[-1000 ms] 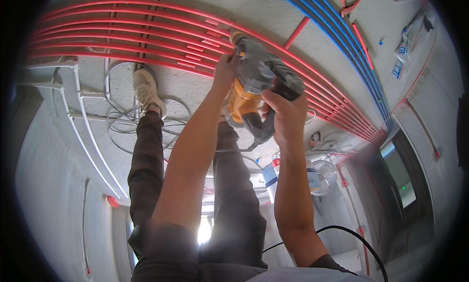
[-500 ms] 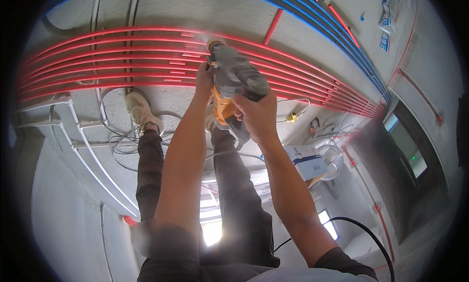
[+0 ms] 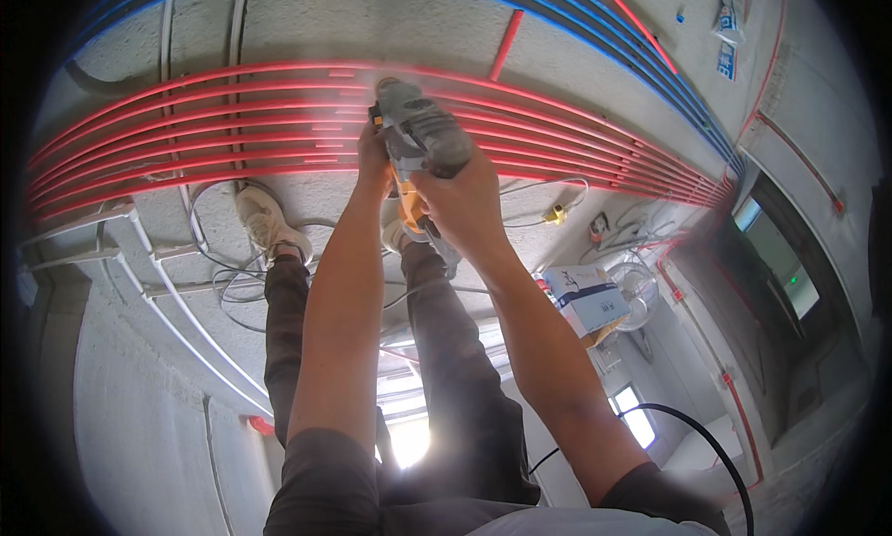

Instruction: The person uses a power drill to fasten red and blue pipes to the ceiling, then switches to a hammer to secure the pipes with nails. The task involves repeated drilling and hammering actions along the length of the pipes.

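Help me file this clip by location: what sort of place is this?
Probably a building interior under construction or renovation: red pipes and blue pipes run exposed along a rough grey floor, and the left hand and right hand grip a large power tool.

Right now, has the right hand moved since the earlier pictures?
Yes, leftward in the view: the right hand, holding the power tool, is now farther left against the short red pipe beyond the red rows.

Your bare left hand [image 3: 373,167], fingertips hidden behind the grey-and-yellow power tool [image 3: 423,132] near twelve o'clock, its tip [image 3: 387,84] hazy, your beige right shoe [image 3: 391,234] partly covered, long blue pipes [image 3: 641,62] cut off at one o'clock
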`<act>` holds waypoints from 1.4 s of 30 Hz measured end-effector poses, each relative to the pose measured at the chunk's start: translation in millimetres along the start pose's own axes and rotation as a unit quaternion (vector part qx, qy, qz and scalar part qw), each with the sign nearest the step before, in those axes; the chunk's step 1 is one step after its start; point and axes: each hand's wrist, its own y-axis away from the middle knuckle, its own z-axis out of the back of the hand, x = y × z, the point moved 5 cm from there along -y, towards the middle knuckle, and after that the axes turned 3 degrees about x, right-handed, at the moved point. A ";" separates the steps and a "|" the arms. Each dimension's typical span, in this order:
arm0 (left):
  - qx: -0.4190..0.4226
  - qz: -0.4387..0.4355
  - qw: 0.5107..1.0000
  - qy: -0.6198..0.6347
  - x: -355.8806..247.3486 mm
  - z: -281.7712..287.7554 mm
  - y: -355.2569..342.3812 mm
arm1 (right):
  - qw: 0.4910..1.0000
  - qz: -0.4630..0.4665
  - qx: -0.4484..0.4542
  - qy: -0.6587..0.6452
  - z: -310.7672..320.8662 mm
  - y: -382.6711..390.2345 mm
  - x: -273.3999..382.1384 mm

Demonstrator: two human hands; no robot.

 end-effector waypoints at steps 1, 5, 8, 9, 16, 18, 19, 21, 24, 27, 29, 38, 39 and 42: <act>0.008 -0.005 1.000 -0.004 -0.4 2.1 -1.8 | 1.000 0.000 -0.001 0.005 -1.3 -1.2 1.4; 0.010 -0.011 1.000 0.019 1.1 2.2 -2.9 | 0.999 -0.007 0.013 0.030 -2.9 -5.8 0.4; -0.005 -0.018 1.000 0.012 -2.1 -5.3 -1.9 | 0.999 -0.021 0.008 0.033 -0.8 -10.5 -1.7; -0.012 -0.021 1.000 -0.005 -1.4 -2.9 -3.8 | 0.999 -0.023 0.012 0.029 -1.2 -9.7 0.0; 0.002 -0.005 1.000 0.003 5.6 2.7 -8.3 | 0.999 -0.016 0.014 0.031 -2.8 -13.5 -7.3; -0.007 -0.014 1.000 -0.004 4.8 1.5 -8.7 | 0.999 -0.020 0.013 0.032 -1.3 -14.5 -13.3; -0.013 -0.018 1.000 -0.007 4.4 1.9 -9.1 | 0.999 -0.024 0.017 0.034 -2.4 -14.5 -13.9; -0.021 -0.024 0.999 -0.022 2.2 3.7 -9.0 | 0.998 -0.037 0.026 0.038 -4.1 -13.7 -13.6; -0.032 -0.029 0.999 -0.028 4.1 0.0 -9.0 | 0.999 -0.018 0.025 0.020 -4.0 -15.8 -12.6; -0.015 -0.032 0.999 -0.015 6.8 14.5 -18.1 | 0.999 -0.008 0.035 0.005 -5.4 -18.5 -11.8; -0.025 -0.020 0.999 -0.036 6.0 10.0 -19.2 | 0.999 -0.018 0.034 0.022 -3.8 -21.1 -9.8; 0.008 -0.007 0.998 0.054 11.6 0.2 3.1 | 0.995 -0.045 0.056 -0.073 12.2 12.7 24.9; -0.009 -0.024 1.000 0.006 8.5 -5.5 18.6 | 0.992 -0.051 0.054 -0.101 21.0 30.3 34.0; -0.036 -0.043 0.994 -0.091 -7.1 -44.1 77.3 | 0.985 -0.075 0.024 -0.152 49.1 78.9 44.0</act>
